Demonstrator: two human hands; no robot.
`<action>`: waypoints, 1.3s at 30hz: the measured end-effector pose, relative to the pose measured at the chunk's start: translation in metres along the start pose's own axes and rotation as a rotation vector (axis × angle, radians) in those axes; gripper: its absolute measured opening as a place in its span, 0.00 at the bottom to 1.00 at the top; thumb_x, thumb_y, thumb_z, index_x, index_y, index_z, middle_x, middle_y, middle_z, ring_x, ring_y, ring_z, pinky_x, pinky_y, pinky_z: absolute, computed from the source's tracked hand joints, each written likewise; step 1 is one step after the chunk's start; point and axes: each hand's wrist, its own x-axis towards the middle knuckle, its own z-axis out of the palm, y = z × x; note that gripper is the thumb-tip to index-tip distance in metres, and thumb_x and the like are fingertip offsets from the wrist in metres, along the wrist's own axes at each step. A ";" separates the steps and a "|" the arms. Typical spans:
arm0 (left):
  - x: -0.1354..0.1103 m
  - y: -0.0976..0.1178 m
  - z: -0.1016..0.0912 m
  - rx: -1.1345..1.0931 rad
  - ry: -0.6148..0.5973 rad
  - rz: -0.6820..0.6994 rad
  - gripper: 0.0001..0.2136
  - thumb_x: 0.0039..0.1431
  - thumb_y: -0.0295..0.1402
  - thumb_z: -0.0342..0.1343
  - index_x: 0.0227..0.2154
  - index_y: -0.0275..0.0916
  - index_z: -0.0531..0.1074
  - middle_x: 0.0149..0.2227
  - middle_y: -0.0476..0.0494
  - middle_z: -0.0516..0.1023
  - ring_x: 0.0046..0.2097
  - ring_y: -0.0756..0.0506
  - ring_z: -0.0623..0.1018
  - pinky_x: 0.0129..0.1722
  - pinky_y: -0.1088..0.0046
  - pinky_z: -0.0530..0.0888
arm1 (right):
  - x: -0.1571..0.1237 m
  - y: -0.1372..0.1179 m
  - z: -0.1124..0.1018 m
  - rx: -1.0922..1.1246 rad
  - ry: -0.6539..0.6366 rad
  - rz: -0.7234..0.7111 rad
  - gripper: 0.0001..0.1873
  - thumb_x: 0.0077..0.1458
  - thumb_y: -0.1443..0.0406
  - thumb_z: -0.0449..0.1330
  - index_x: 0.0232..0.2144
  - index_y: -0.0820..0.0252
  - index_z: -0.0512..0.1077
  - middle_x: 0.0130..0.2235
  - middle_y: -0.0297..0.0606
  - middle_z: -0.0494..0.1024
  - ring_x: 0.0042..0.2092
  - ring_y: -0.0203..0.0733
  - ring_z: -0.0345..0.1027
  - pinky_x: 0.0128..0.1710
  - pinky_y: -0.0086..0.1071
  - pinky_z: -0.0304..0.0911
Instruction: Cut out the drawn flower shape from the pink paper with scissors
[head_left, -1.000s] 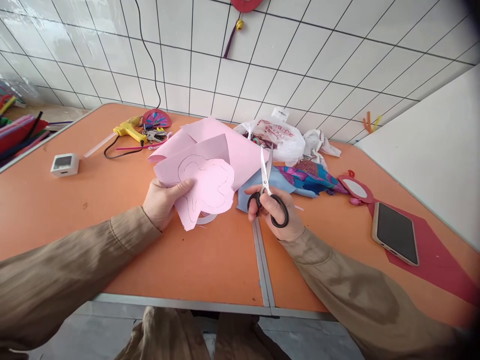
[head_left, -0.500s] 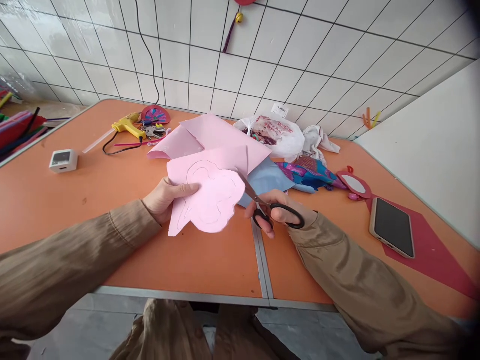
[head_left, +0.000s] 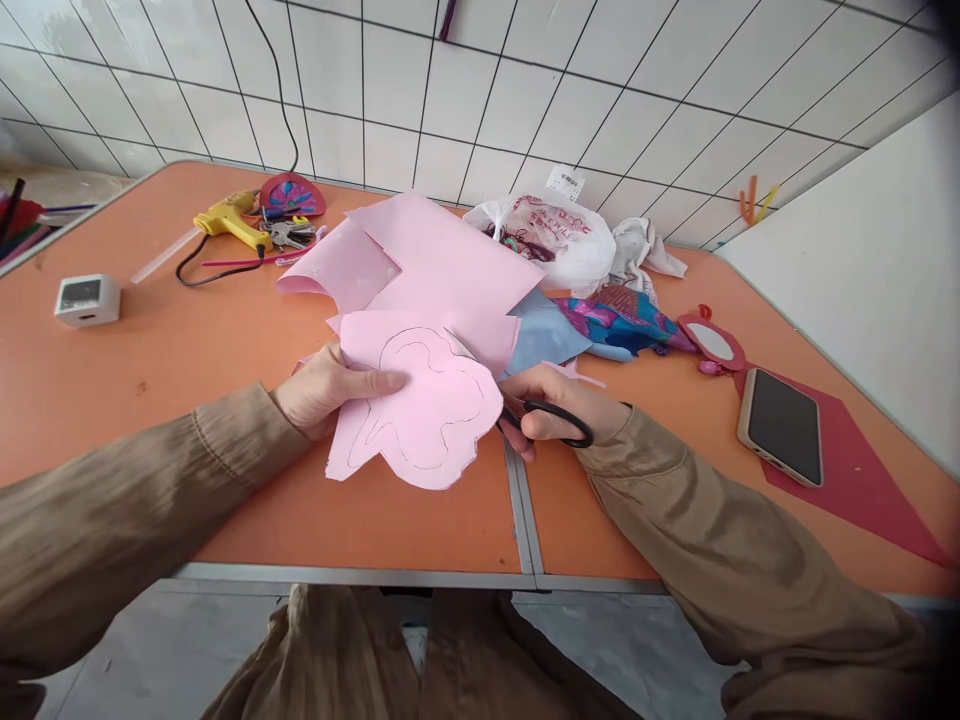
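A pink sheet with a curvy outline drawn on it is held over the table, its right and lower edges cut in a rounded shape. My left hand grips its left side, thumb on top and fingers underneath. In my right hand are black-handled scissors, fingers through the loops. Their blades lie at the right edge of the sheet, mostly hidden behind it. Larger pink sheets lie just beyond, over a light blue sheet.
On the orange table, a yellow glue gun, keys and a small white device lie at left. A plastic bag and patterned cloth sit at the back. A phone rests on red sheet material at right.
The scissors have moved further in behind the sheet's right edge, hiding their blades. The upper right part of the pink sheet has shifted, and a pink scrap now shows beyond my right hand.
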 end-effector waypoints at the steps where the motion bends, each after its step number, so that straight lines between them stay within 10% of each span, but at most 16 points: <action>1: 0.000 0.000 0.001 -0.001 -0.004 -0.006 0.13 0.42 0.28 0.74 0.34 0.34 0.82 0.35 0.38 0.86 0.35 0.38 0.85 0.34 0.66 0.83 | -0.001 -0.001 -0.001 -0.005 -0.009 0.024 0.31 0.48 0.39 0.63 0.26 0.63 0.67 0.19 0.33 0.72 0.19 0.32 0.62 0.22 0.28 0.64; 18: 0.001 0.002 -0.003 0.093 -0.099 -0.013 0.12 0.43 0.28 0.74 0.33 0.35 0.83 0.34 0.41 0.86 0.35 0.41 0.84 0.36 0.69 0.83 | -0.003 -0.004 0.000 0.012 -0.048 0.158 0.34 0.44 0.37 0.65 0.27 0.64 0.67 0.19 0.32 0.71 0.20 0.31 0.64 0.22 0.27 0.63; 39: -0.011 0.002 0.014 0.231 0.180 0.029 0.11 0.45 0.36 0.73 0.29 0.36 0.82 0.30 0.44 0.85 0.31 0.43 0.83 0.32 0.71 0.82 | -0.001 0.002 0.006 0.020 -0.036 0.049 0.29 0.48 0.42 0.66 0.27 0.64 0.68 0.20 0.29 0.69 0.18 0.29 0.63 0.16 0.23 0.57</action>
